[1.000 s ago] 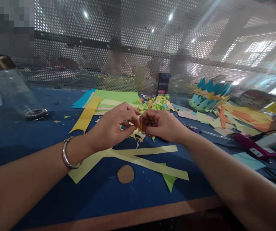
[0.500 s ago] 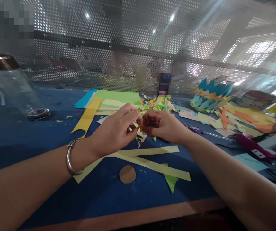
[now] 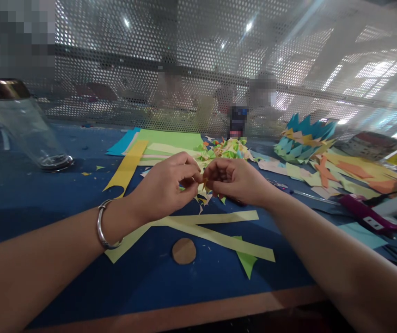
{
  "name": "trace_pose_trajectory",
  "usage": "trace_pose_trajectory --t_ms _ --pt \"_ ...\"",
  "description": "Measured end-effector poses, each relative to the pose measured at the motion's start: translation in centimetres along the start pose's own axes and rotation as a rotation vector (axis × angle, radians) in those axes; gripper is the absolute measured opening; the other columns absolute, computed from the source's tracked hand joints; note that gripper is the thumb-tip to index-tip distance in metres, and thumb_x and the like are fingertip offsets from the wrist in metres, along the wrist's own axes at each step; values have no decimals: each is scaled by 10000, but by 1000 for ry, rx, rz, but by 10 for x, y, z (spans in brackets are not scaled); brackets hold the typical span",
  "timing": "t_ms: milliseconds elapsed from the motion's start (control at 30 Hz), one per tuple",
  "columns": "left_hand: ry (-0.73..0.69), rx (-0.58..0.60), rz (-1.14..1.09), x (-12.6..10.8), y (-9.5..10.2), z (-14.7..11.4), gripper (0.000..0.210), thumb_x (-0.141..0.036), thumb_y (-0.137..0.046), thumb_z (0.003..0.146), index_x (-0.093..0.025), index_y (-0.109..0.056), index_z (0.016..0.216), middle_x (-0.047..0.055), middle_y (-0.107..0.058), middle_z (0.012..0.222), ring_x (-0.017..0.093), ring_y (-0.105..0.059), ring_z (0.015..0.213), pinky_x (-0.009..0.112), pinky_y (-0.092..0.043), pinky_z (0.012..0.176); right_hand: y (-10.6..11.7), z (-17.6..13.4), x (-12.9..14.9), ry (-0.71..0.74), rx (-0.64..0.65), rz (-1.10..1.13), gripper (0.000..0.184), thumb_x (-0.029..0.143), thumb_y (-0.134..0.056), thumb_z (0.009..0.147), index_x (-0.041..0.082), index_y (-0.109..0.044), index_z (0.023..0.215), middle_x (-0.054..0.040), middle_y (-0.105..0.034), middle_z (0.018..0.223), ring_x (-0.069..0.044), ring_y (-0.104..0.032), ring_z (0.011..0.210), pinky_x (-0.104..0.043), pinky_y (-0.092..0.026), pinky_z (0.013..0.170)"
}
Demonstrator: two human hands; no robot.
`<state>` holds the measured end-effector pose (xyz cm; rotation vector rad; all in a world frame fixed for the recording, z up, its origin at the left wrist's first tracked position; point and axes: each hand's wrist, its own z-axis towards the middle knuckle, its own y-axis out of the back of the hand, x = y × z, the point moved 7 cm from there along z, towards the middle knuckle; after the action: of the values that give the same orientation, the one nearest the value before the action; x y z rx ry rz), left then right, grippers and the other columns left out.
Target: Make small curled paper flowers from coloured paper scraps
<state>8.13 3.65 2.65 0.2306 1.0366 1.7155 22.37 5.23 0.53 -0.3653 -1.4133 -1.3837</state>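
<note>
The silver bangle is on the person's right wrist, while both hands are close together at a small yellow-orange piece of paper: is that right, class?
Not quite: the silver bangle is on the left wrist, as the head view shows. The rest stands: the left hand and right hand are close together at a small yellow-orange piece of paper.

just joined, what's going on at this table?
A person's right hand pinches a small orange-yellow paper piece, with the left hand close against it; whether the left grips too is unclear. Pale paper strips and a brown disc lie nearer the person, paper scraps beyond the hands.
</note>
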Motion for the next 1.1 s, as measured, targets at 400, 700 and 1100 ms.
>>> trace_pose_trajectory --t_ms 400,700,1100 --pt "-36 71 -9 10 -4 4 94 -227 -663 871 -205 -706 951 66 -684 977 192 -652 895 329 -523 786 2 0 1 -17 9 31 136 147 -665 771 170 -611 893 36 -631 645 -107 -612 563 -236 -480 541" --pt "-27 39 -80 13 -2 4 100 -195 -641 854 -216 -718 913 60 -703 983 187 -660 922 321 -528 812 2 0 7 -7 12 -8 117 177 -673 788 174 -617 891 37 -618 638 -106 -594 552 -241 -466 539" --pt "290 7 -243 29 -21 -4 36 -207 -613 788 -190 -642 802 -9 -677 705 123 -613 628 238 -477 577 -4 2 -2 -15 -3 -19 125 184 -673 782 182 -609 890 32 -612 658 -119 -605 588 -257 -489 572"
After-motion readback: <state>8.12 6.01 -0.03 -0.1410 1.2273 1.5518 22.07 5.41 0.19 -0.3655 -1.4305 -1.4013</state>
